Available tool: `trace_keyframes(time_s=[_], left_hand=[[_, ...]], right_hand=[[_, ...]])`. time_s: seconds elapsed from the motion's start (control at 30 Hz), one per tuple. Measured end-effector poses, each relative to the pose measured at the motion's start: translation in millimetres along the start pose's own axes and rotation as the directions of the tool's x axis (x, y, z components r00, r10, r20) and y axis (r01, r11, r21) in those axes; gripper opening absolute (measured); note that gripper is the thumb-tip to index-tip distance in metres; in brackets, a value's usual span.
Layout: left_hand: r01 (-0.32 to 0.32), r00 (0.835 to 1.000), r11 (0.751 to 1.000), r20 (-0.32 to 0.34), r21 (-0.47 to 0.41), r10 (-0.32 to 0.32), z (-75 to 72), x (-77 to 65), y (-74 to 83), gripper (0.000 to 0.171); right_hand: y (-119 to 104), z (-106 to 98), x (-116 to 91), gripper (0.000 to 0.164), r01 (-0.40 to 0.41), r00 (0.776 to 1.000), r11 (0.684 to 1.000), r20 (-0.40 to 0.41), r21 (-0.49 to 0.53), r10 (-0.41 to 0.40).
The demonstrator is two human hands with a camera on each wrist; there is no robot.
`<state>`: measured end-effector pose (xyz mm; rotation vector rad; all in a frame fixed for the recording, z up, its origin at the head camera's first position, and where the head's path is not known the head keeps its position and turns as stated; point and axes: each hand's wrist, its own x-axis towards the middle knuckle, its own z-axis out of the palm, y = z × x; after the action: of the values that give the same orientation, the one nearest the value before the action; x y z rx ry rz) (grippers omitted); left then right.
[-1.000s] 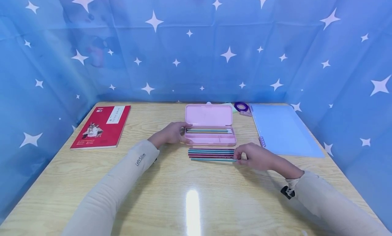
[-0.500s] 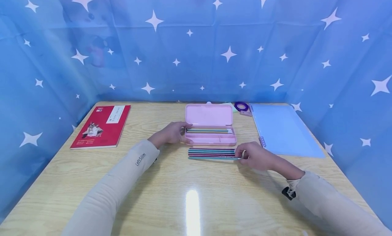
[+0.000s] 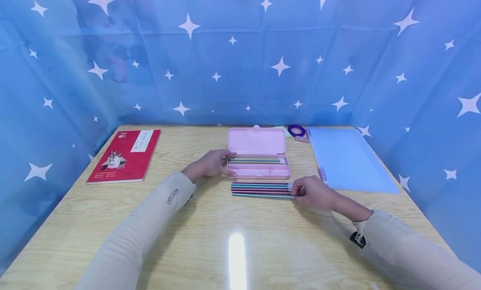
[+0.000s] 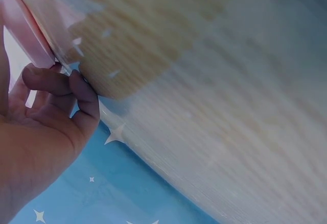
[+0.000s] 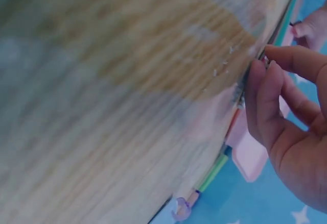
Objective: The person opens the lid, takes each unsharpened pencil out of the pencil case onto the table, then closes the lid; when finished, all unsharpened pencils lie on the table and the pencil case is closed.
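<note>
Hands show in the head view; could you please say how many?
2: the left hand grips the pink pencil case by its left end; the right hand pinches pencils on the table.

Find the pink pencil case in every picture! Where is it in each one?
Head: the open pink pencil case near the middle, left hand at its left end.
Left wrist: pink pencil case at the upper left edge, partly cut off.
Right wrist: pink pencil case right of centre, partly behind the right hand.
Shared landmark: the blue star curtain, in all three.
</note>
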<state>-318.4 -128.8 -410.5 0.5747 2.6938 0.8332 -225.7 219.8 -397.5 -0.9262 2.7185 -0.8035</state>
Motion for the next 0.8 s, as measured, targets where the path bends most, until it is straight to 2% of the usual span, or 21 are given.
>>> trace_keyframes(time_s=[0.3,0.53,0.7,0.8], left_hand=[[-0.015,1.000,1.000,0.001,0.003,0.015,0.7,1.2,-2.0,0.091],[-0.027,1.000,0.999,0.006,0.017,0.027,0.8,1.8,-0.6,0.092],[-0.010,1.000,1.000,0.004,0.016,0.010,-0.2,0.1,0.9,0.090],[-0.003,1.000,1.000,0.001,0.010,0.003,-0.3,-0.5,1.7,0.090]], right_hand=[[2,5,-1,0.016,-0.029,0.997,1.000,-0.067,-0.010,0.028],[5,5,-1,0.015,-0.109,0.992,0.994,-0.069,0.002,0.109],[2,1,1,0.014,-0.144,0.987,0.989,-0.078,-0.021,0.142],[-3,-6,5,0.013,-0.138,0.987,0.989,-0.090,-0.046,0.133]])
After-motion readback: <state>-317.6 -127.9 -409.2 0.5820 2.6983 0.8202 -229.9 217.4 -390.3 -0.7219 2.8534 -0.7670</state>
